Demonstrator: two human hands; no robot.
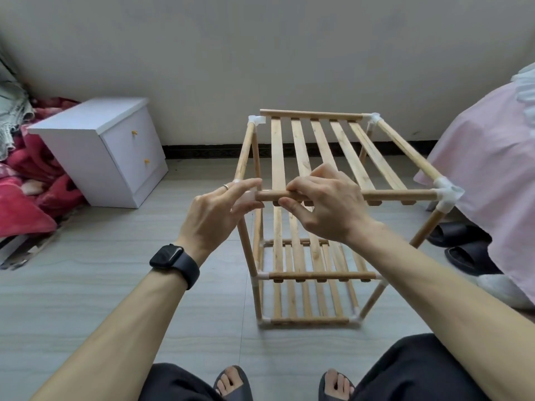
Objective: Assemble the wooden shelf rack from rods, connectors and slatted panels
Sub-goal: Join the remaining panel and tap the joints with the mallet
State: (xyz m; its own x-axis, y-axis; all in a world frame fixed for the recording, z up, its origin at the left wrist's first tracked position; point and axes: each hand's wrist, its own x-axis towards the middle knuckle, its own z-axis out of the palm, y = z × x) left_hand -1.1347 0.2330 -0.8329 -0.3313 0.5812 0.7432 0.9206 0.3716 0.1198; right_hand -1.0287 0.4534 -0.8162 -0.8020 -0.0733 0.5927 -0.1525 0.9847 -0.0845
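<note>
The wooden shelf rack (307, 319) stands upright on the floor in front of me, with three slatted tiers. Its top slatted panel (341, 151) lies between white plastic connectors at the corners. My right hand (324, 201) grips the near front rod (399, 194) of that top panel close to its left end. My left hand (220, 209) pinches the white connector (246, 196) at the near left top corner, right where the rod's end meets it. The near right connector (447, 195) holds the rod's other end.
A white two-drawer nightstand (101, 146) stands at the left, with red bedding (26, 180) beside it. A bed with a pink cover (486, 157) is at the right, dark slippers (463, 250) under its edge. My feet in sandals are at the bottom.
</note>
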